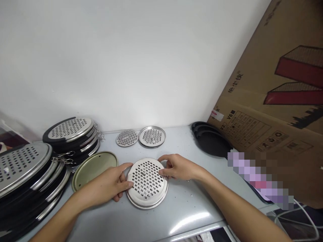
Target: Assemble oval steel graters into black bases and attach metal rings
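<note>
My left hand (114,183) grips the left rim of a round silver metal lid with rows of slots (147,183), thumb on top and fingers at the edge. From the right, my right hand (176,166) pinches the same lid's upper right rim. The lid lies nearly flat over the grey table, its underside hidden. Partly behind my left forearm is an olive-green round metal dish (94,164) with small holes near its rim. Beyond the lid, a loose slotted disc (127,138) lies beside a slotted disc in a raised rim (152,136).
Two tall stacks of slotted round tins stand at left, a near one (22,164) and a far one (72,129), with wire clips hanging off. Several black curved pieces (212,141) lie at right, by a large cardboard box (252,117). A white wall (151,60) closes the back.
</note>
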`<state>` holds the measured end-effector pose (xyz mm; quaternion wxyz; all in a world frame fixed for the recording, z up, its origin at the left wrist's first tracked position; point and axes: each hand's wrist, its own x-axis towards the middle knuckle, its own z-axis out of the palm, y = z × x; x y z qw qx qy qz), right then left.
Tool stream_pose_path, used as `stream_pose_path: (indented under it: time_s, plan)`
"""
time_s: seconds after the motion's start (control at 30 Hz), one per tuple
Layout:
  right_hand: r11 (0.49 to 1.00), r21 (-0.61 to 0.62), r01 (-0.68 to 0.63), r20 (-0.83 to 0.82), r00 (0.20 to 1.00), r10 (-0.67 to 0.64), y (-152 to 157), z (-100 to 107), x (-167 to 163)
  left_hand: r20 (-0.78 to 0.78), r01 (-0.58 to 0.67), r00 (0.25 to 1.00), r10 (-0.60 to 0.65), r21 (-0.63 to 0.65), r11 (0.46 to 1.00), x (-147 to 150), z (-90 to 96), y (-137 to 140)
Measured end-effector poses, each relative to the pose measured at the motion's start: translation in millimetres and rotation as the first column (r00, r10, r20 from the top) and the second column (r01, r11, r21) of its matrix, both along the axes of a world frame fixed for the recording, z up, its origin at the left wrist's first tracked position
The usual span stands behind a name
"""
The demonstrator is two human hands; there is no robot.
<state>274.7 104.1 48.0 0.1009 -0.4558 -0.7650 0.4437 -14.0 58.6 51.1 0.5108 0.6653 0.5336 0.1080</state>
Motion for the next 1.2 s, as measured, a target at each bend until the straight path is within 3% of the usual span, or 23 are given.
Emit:
stream_pose_path:
  time_s: [0.5,0.7,0.77,1.0,1.2]
  plan:
    - [0.998,-0.046,-0.034,-0.037,0.999,0.033,3,-4,3,-0.161,0.039,0.987,-0.022,0.103,0.994,11,8.0,-8]
    - [0.997,-0.078,-0.028,-0.059,0.998,0.024,4,-3,3,-0.193,0.040,0.981,-0.024,0.077,0.996,6,-2.6,-7]
    - [0.995,-0.092,-0.026,-0.060,0.998,0.021,4,-1,3,-0.191,0.044,0.981,-0.018,0.134,0.990,4,-7.5,-3]
    - [0.997,-0.074,0.016,-0.049,0.999,-0.020,5,4,5,-0.258,0.120,0.966,0.007,0.474,0.872,15,-7.3,2]
    - [0.998,-0.059,0.011,-0.062,0.998,-0.014,8,-4,5,-0.426,0.331,0.899,-0.098,0.518,0.789,20,-13.6,-3]
